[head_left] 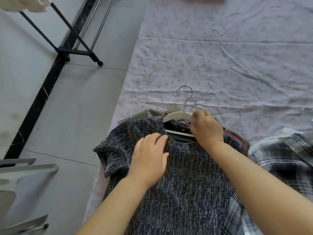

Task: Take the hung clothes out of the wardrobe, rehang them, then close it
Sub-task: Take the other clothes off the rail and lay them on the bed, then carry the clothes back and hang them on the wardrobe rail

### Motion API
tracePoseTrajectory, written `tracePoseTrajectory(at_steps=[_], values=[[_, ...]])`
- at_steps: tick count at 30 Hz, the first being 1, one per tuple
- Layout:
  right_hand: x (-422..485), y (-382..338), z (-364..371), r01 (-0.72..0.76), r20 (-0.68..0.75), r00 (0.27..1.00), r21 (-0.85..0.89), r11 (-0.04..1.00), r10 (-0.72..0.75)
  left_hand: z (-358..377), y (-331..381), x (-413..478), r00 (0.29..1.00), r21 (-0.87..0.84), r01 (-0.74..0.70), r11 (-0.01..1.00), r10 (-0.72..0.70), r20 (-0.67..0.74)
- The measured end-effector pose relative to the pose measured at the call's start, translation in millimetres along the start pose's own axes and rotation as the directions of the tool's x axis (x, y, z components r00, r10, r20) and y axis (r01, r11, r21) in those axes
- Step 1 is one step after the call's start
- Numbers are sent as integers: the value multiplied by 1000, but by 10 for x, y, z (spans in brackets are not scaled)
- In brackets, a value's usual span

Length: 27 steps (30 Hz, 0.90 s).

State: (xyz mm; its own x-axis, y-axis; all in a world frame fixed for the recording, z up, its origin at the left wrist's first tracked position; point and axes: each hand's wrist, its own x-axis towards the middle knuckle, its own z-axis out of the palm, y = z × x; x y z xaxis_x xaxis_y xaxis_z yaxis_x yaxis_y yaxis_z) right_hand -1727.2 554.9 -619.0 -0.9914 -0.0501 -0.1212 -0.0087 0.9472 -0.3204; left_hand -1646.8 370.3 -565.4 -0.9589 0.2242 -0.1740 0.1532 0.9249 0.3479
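Bed [228, 65], near left edge: top [186, 180] lies front up on a pile, collar [177, 141] toward the far edge, plaid shirt [284, 158] just to its right. Hanger [176, 116] appears to be passing through the collar; whether in or out cannot be told. Either way, pin the knit flat with your left hand [149, 156], which lies spread on the chest, fingertips touching the collar's rim. Tilt the hanger so that one arm clears the opening at a time, sparing the rib a stretch. Your right hand [206, 131] curls round the hanger near its neck. Top lies under both hands; hanger sits just beyond the left fingertips.
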Motion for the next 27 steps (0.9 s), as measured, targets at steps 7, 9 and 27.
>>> tracePoseTrajectory(at_steps=[7, 9, 27], values=[[-612, -526, -775, 238, -162, 966, 260, 936, -200, -591, 22, -210, 984, -88, 7, 996, -23, -175], [-792, -755, -1059, 263, -214, 954, 266, 927, -209, -847, 58, -316, 976, -114, -1, 993, -24, -215], [-2343, -2839, -3188, 587, -331, 801, 264, 765, -500, -3167, -57, -2449, 575, -105, -15, 994, -77, -815]])
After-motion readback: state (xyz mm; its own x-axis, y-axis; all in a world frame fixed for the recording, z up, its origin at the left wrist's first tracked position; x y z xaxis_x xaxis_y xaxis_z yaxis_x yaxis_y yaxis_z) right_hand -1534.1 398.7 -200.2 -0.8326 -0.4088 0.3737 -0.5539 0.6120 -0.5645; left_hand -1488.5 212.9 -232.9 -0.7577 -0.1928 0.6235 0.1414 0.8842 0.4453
